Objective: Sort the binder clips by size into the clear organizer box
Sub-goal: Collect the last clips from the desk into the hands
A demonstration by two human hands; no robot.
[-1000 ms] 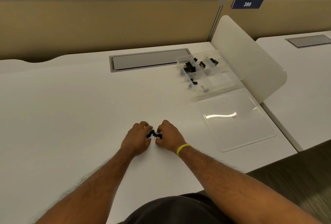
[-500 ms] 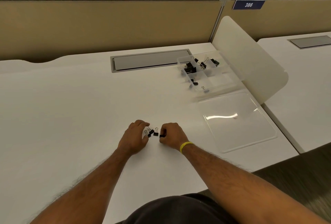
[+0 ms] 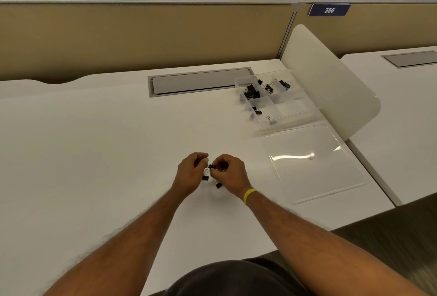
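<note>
My right hand (image 3: 228, 172) pinches a small black binder clip (image 3: 211, 166) just above the white desk. My left hand (image 3: 190, 172) is curled right beside it, fingertips close to that clip; whether it holds anything is hidden. Two more small black clips lie on the desk under the hands, one (image 3: 205, 176) by the left thumb and one (image 3: 218, 185) below the right hand. The clear organizer box (image 3: 293, 106) stands open at the far right, with black clips in several of its compartments.
The box's clear lid (image 3: 314, 163) lies flat on the desk in front of the box. A cream divider panel (image 3: 331, 87) stands just right of the box. A grey cable hatch (image 3: 198, 81) is set into the desk behind.
Both hands have lifted slightly off the desk and come together. My right hand has picked up one small clip; two clips stay on the desk.
</note>
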